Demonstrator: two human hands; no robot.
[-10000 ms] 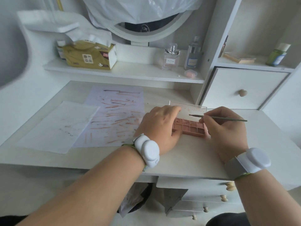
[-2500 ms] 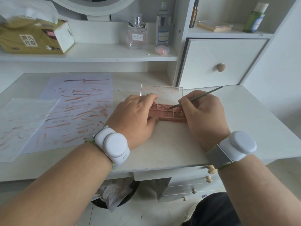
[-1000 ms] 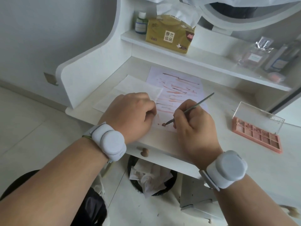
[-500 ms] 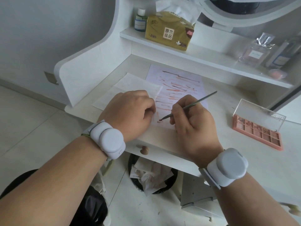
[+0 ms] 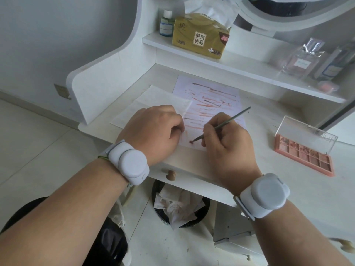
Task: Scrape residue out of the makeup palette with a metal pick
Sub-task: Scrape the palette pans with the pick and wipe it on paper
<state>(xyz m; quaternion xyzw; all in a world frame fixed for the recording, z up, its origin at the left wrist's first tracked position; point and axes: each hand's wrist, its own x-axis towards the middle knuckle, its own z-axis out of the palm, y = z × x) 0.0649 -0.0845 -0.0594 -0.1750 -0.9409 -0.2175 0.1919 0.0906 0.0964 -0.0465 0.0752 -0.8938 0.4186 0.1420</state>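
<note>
The right hand (image 5: pixel 228 139) pinches the metal pick (image 5: pixel 221 126) pen-style, its tip touching the streaked paper (image 5: pixel 211 96) at centre frame with a blob of residue (image 5: pixel 191 142) there. The curled left hand (image 5: pixel 153 131) pins that sheet; slipping could smear pigment onto the desk (image 5: pixel 288 189). The pink makeup palette (image 5: pixel 304 153) lies open at right, well apart, pans crumbly and partly emptied.

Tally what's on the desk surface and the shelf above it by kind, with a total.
Sheets of paper: 2, the streaked sheet and the plain sheet
Makeup palette: 1
Metal pick: 1
Tissue box: 1
Bottles: 3
Total: 8
</note>
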